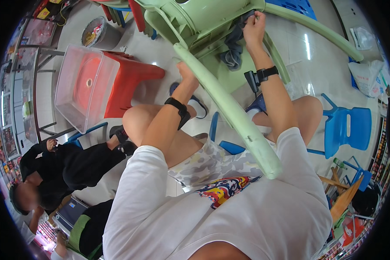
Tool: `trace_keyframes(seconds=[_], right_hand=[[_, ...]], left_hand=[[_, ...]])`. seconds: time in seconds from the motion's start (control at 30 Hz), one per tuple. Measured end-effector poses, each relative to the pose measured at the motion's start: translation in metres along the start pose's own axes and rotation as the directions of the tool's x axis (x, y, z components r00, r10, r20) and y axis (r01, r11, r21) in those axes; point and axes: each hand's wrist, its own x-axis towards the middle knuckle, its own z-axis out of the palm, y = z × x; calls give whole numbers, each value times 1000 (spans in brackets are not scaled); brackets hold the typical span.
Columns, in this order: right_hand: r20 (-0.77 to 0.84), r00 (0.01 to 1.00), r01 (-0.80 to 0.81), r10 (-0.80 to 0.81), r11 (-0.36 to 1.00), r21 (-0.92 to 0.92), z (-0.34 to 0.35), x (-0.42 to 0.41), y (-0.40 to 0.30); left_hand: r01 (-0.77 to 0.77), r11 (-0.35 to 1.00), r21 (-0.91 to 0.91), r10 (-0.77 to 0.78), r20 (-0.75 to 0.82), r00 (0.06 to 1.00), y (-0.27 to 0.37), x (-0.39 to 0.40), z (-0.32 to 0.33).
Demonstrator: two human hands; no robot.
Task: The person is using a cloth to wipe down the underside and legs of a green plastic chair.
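Before me a light green plastic chair or stool [211, 19] lies tipped over with its legs splayed. One long leg [229, 105] slants towards my chest. Near that leg's upper end, my left hand [186, 74] grips its edge; the leg hides some of the fingers. My right hand [255, 29] pinches a dark grey cloth [232, 55] against the frame, by the base of another leg [315, 29]. The cloth's loose end hangs down over the green plastic. Both wrists wear black straps with small devices.
To the left, a clear plastic bin [79, 87] rests against a red plastic stool [126, 81]. A waste bin [100, 34] stands beyond. At right are a blue chair [347, 128] and white bags [367, 78]. A person in black [71, 165] sits at lower left.
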Motion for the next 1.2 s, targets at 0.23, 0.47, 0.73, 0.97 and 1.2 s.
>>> trace_keyframes(seconds=[0.23, 0.47, 0.73, 0.97, 1.2], right_hand=[[-24, 989, 141, -143, 987, -83, -2, -39, -22], [32, 991, 130, -127, 984, -123, 4, -60, -43], [-29, 980, 184, -197, 953, -242, -1, -45, -50], [81, 983, 174, -162, 972, -161, -8, -65, -53], [62, 994, 98, -91, 989, -112, 0, -96, -62]], left_hand=[[34, 969, -244, -8, 108, 994, -5, -10, -12], [-46, 998, -44, 42, -82, 996, 14, -34, 18], [-41, 994, -100, 26, -145, 989, 28, -48, 24], [-27, 995, -96, 15, -129, 992, 27, -45, 15], [-35, 999, -13, 35, 11, 999, 21, -33, 0]])
